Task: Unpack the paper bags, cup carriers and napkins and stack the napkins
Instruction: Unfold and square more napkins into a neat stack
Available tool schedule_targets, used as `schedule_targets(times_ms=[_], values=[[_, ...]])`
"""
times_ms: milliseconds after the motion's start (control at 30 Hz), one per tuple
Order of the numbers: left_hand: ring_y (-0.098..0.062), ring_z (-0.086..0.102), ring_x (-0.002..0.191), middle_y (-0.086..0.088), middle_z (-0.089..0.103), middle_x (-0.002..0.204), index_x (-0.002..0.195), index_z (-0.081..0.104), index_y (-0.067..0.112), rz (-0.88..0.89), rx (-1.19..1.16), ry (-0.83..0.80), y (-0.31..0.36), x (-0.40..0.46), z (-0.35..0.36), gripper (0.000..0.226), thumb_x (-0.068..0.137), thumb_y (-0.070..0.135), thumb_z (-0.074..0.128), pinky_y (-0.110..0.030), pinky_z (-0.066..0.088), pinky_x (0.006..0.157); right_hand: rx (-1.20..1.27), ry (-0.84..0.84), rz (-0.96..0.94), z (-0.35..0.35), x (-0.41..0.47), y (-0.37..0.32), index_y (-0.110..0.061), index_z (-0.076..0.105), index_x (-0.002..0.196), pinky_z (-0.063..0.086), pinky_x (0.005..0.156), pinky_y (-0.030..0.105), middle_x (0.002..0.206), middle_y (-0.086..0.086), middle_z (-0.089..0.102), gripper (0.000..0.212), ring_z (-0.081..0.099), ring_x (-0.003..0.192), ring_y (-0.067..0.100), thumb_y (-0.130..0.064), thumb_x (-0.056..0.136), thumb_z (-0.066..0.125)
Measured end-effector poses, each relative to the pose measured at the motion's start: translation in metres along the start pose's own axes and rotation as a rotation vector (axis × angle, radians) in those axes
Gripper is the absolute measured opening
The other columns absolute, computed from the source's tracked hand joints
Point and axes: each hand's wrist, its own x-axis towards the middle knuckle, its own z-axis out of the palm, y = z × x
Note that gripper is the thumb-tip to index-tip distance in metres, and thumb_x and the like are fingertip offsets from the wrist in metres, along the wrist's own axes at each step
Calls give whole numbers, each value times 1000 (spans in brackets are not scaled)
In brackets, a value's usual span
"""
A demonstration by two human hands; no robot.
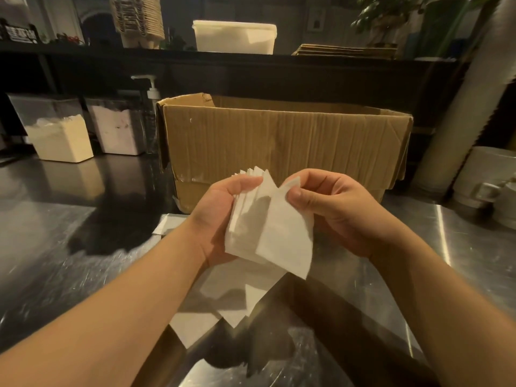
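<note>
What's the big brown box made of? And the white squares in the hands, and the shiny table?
Big brown box: looks like corrugated cardboard, matte, ribbed and creased.
White squares: probably thin paper napkins, soft, slightly see-through, bending.
Table: seems to be metal, likely stainless steel, with scratches and reflections.

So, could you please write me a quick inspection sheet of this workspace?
Surface: steel counter, scratched, reflective.
Job's things: napkins fanned in both hands; loose napkins lying on the counter below; open box behind.
Clutter: two tubs, pump bottle, white crockery.
Grippers: left hand holds the bundle; right hand pinches one napkin.
Cables: nothing seen.
Surroundings: dark shelf with lidded tub, plant.
</note>
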Motion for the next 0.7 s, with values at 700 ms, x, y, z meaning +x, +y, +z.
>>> schedule_targets(times_ms=[700], values=[[-32,64,108,-15,68,117,131,70,18,-180,70,-236,-15,0,-4,72,80,68,72,-45,56,91,-335,-80,179,-9,-5,-9,-15,66,119,60,90,42,112,4,74,45,72,105,26,-18,77,83]])
